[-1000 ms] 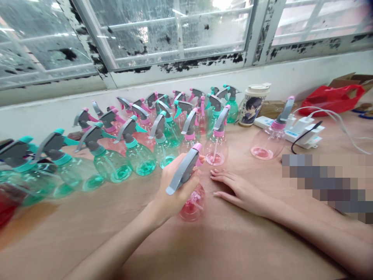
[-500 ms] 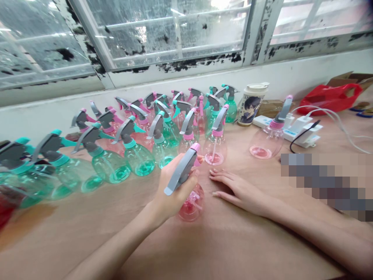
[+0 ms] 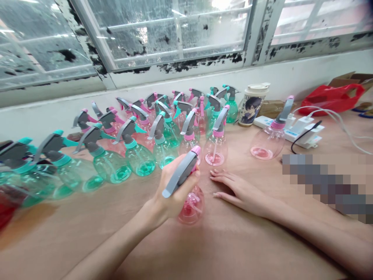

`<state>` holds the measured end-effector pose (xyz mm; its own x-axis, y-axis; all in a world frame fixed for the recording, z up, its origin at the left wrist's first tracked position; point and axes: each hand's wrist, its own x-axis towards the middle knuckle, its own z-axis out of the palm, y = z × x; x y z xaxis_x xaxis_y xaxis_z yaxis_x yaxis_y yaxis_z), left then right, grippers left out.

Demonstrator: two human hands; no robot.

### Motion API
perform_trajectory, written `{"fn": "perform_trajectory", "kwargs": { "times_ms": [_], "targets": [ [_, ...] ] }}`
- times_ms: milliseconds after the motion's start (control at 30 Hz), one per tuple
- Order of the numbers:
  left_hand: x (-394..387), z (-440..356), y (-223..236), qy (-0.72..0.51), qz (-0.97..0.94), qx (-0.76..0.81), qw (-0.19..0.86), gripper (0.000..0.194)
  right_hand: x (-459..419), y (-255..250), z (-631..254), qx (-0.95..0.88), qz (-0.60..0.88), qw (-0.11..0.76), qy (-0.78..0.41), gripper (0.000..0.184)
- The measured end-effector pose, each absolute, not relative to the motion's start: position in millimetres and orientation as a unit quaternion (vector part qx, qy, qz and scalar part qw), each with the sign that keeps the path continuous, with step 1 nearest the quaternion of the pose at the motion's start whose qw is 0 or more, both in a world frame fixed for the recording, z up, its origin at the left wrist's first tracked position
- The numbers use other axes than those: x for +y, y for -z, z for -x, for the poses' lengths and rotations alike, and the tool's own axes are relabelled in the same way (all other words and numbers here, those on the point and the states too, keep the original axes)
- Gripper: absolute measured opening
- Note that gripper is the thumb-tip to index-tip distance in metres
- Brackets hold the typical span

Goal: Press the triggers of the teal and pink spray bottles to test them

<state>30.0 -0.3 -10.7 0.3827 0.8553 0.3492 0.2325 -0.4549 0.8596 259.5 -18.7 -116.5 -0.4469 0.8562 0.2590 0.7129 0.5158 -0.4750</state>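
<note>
My left hand [image 3: 175, 186] is wrapped round the neck and trigger of a pink spray bottle [image 3: 191, 212] with a grey and pink head. Its clear pink body appears to stand on the table, and the fingers at the trigger are partly hidden behind the head. My right hand [image 3: 237, 188] lies on the tabletop to the right, fingers stretched out and apart, holding nothing. Just beyond the hands stands another pink spray bottle [image 3: 215, 153]. A green spray bottle [image 3: 164, 149] is behind my left hand.
Rows of green and pink spray bottles [image 3: 142, 165] run along the wall side and left. One pink bottle [image 3: 262, 149] stands at right, near a patterned cup [image 3: 253, 105], a power strip with plugs [image 3: 304, 132] and white cables. A red plastic bag [image 3: 329, 101] lies farther back.
My left hand's fingers have drawn in at the trigger, and the spray head has dipped slightly. My right hand rests in the same place.
</note>
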Motion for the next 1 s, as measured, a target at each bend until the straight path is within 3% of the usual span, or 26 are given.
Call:
{"fn": "perform_trajectory", "kwargs": {
  "times_ms": [600,1000],
  "targets": [
    [-3.0,-31.2,17.3,-0.462,-0.738,0.403,0.283,0.011,-19.4,116.4,-260.9,-0.839,0.462,0.247,-0.146,0.048],
    [2.2,-33.8,8.9,-0.432,-0.776,0.350,0.298,0.010,-20.1,115.3,-260.6,-0.836,0.465,0.248,-0.153,0.049]
  ]
}}
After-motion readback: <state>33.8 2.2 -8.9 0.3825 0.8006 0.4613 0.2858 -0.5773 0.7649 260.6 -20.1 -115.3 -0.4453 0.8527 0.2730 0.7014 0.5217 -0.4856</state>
